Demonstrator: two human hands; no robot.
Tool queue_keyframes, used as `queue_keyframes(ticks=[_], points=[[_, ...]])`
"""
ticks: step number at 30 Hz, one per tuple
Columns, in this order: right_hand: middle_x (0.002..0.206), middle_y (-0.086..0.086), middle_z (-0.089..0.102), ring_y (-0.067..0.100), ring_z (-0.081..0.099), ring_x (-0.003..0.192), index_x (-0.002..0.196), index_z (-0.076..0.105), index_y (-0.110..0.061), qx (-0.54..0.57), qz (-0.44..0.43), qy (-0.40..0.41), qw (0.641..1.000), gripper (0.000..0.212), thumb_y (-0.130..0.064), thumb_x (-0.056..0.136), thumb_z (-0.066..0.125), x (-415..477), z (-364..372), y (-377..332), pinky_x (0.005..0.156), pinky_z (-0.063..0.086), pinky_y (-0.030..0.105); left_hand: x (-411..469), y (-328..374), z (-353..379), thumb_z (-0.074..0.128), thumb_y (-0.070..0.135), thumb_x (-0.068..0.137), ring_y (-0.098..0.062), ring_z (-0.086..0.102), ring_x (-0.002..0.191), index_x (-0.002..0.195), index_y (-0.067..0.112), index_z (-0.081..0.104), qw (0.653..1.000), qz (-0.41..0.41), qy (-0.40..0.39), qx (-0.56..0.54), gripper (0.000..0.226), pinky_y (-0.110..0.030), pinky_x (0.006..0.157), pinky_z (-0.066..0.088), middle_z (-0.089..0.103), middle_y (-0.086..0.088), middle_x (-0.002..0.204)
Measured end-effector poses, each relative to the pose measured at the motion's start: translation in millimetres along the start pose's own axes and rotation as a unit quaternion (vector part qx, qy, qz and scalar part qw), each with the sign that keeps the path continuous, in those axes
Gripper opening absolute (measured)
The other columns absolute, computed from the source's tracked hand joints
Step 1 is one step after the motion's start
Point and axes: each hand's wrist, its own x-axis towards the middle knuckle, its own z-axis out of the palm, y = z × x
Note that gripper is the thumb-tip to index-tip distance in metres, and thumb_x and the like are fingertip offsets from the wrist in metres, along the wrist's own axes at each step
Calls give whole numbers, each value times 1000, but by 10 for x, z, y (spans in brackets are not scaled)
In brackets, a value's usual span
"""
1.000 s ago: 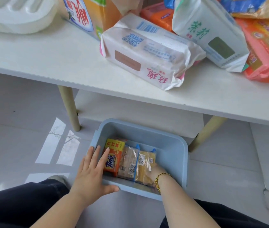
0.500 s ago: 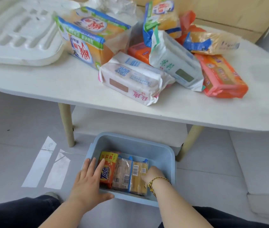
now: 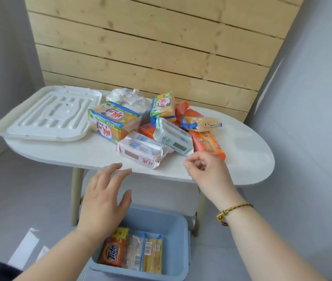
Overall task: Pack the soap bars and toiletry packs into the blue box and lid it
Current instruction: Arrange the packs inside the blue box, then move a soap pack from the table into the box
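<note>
Our left hand point(image 3: 104, 199) hovers, fingers spread wide, above the light blue plastic box point(image 3: 179, 230) on the floor, where three wrapped soap bars point(image 3: 132, 250) stand side by side. Our right hand point(image 3: 205, 169), loosely curled and empty, is just beside the colourful toiletry packs point(image 3: 147, 151) piled on the white oval table point(image 3: 242, 159). The white ribbed lid point(image 3: 47, 114) lies on the table's left end.

Blue box point(image 3: 161, 223): near corner cut off at the lower edge of view; left wall hidden behind the left hand point(image 3: 104, 201). Fine print on the white pack point(image 3: 140, 151): unreadable.
</note>
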Motion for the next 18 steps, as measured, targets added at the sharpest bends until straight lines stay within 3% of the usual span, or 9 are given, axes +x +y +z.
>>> queue_keyframes(ticks=[2, 5, 8, 11, 13, 15, 18], points=[[70, -8, 56, 8, 52, 67, 86, 63, -19, -53, -29, 45, 997, 4, -16, 83, 62, 147, -115, -34, 64, 43, 14, 76, -73, -42, 52, 29, 75, -42, 49, 118, 117, 1, 57, 998, -6, -18, 58, 50, -53, 97, 39, 55, -27, 125], [119, 11, 54, 27, 47, 112, 120, 53, -10, -159, 12, 79, 984, 38, -23, 85, 61, 438, -224, 57, 94, 38, 30, 142, -219, -63, 64, 31, 82, -33, 15, 142, 141, 13, 28, 989, -57, -103, 87, 72, -45, 115, 8, 20, -16, 152], [135, 16, 42, 32, 41, 125, 135, 35, -9, -167, 143, 32, 975, 63, -35, 84, 62, 667, -246, 207, 103, 36, 38, 106, -370, -2, 50, 50, 85, -21, -11, 144, 145, 26, -1, 975, -72, -154, 142, 83, -38, 115, -8, -6, -3, 156], [135, 15, 45, 32, 47, 122, 137, 26, -7, -122, 232, -40, 964, 74, -36, 81, 64, 800, -176, 302, 104, 41, 42, 102, -392, 59, 51, 52, 83, -19, -16, 142, 144, 28, -5, 973, -78, -158, 150, 86, -39, 115, -10, -8, -2, 156], [132, 15, 47, 31, 48, 120, 137, 24, -8, -134, 240, -46, 960, 77, -37, 79, 66, 874, -138, 327, 102, 43, 42, 108, -420, 91, 49, 54, 83, -14, -23, 138, 143, 29, -10, 970, -69, -160, 169, 87, -39, 115, -11, -9, -2, 156], [130, 15, 48, 31, 49, 118, 134, 27, -8, -166, 241, -43, 955, 76, -37, 77, 67, 928, -116, 331, 99, 44, 40, 106, -417, 93, 53, 51, 83, -11, -22, 133, 144, 28, -2, 974, -68, -153, 154, 85, -41, 115, -8, -1, -4, 157], [128, 15, 49, 32, 49, 117, 130, 32, -8, -179, 244, -34, 952, 72, -36, 75, 68, 936, -112, 343, 96, 44, 39, 106, -418, 82, 60, 45, 75, -31, 23, 138, 137, 14, 38, 981, -36, -117, 150, 73, -55, 110, 16, 37, -18, 145]])
